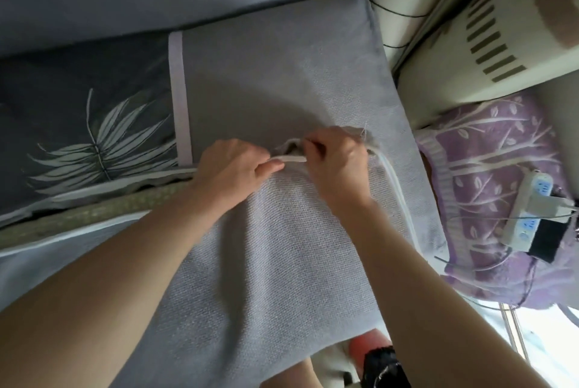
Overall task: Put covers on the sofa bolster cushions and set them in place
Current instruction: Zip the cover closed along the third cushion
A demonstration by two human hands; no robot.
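On sofa seat (pixel 282 74), both hands (pixel 232 168) pinch cover (pixel 266 246) edge.

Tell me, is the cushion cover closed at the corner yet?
Not yet. Both hands, left hand and right hand, pinch the cover edge, and a gap still shows between them at the corner.

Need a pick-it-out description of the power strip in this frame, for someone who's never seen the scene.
Start at the grey cushion both hands are working on, then go to the right edge of the view, where a purple blanket with a pale branch-and-leaf pattern lies. The power strip rests on top of it: a white bar with blue sockets, cables trailing off, the only hard plastic item on that fabric.
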